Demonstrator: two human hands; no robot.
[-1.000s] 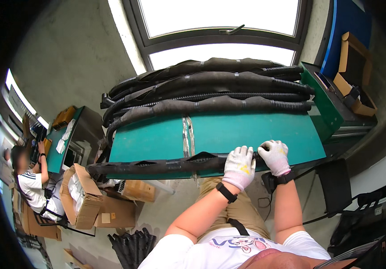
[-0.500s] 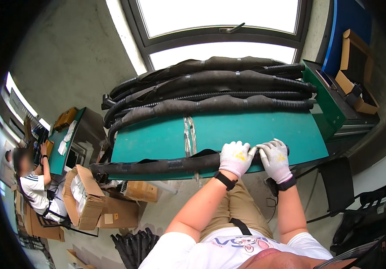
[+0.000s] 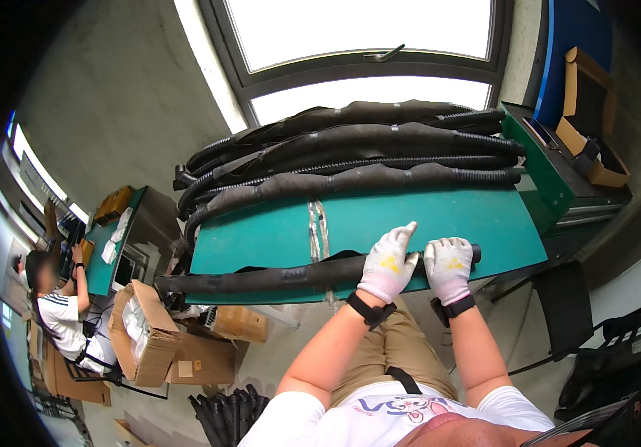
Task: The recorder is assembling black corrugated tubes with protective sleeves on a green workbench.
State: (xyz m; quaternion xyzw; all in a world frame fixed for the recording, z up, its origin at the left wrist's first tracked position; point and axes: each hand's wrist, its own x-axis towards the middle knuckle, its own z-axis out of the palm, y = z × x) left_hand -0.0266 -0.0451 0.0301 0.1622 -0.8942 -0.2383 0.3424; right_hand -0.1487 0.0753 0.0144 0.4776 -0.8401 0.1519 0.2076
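Note:
A black hose (image 3: 477, 254) in a dark fabric sleeve (image 3: 283, 277) lies along the near edge of the green table (image 3: 261, 238). Both my hands wear white gloves. My left hand (image 3: 389, 262) grips the sleeve near its right end, the thumb sticking up. Beside it, my right hand (image 3: 448, 267) is closed around the hose, fingers curled over the top, just short of the hose's right end. My palms and the hose beneath them are hidden.
Several sleeved black corrugated hoses (image 3: 350, 141) are piled along the table's far side. Clear tape (image 3: 319, 231) crosses the tabletop. Open cardboard box (image 3: 149, 328) stands at left, near a seated person (image 3: 67, 313). A black chair (image 3: 559, 305) is at right; a green cabinet (image 3: 559, 171) stands behind it.
My left thumb has lifted away from the hose. The fingers of my right hand have curled more tightly, and that hand has shifted slightly left.

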